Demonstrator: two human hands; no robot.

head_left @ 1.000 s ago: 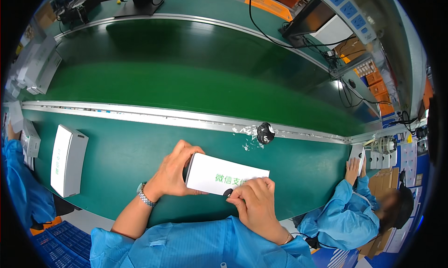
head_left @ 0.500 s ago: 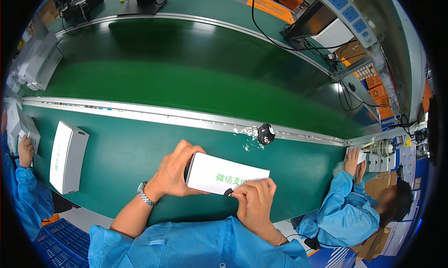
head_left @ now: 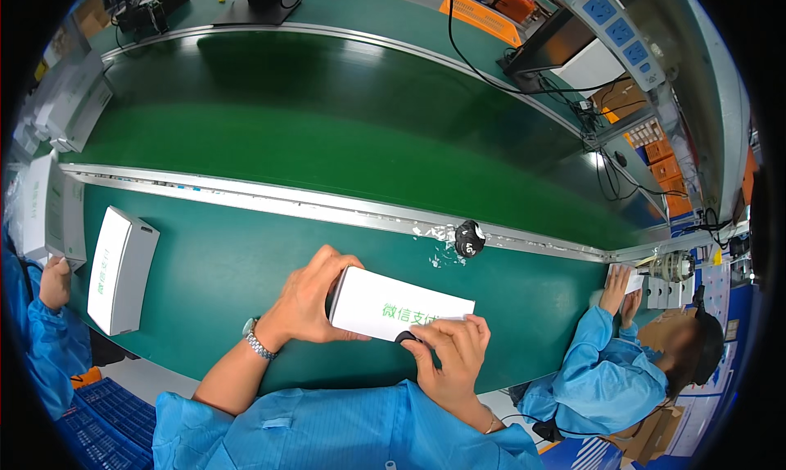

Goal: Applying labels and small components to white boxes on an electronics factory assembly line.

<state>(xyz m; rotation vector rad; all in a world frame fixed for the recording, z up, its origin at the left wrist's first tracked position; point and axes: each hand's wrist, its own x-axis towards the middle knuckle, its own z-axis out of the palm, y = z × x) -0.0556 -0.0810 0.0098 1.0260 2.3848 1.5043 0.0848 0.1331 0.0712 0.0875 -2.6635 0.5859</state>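
Note:
A white carton with green printing (head_left: 389, 298) is held above the green bench, its long side tilted slightly down to the right. My left hand (head_left: 315, 298) grips its left end, thumb below and fingers over the top. At the carton's near edge, toward the right, sits a small black rounded piece (head_left: 404, 336), perhaps a sticker or tab. My right hand (head_left: 450, 351) is closed with thumb and index finger pinching at that black piece, its other fingers lying against the carton's right end. The fingertips partly cover the piece.
Another white carton (head_left: 123, 269) stands on the bench at left. A round black object (head_left: 469, 238) rests by the metal rail among white scraps (head_left: 438, 232). Co-workers in blue sit at both sides, one handling a white box (head_left: 56, 212), the other's hands (head_left: 622, 294) at right.
My right hand has shifted slightly, and a little more of the black piece shows between its fingers and the carton. The left co-worker's box has moved farther onto the bench and turned.

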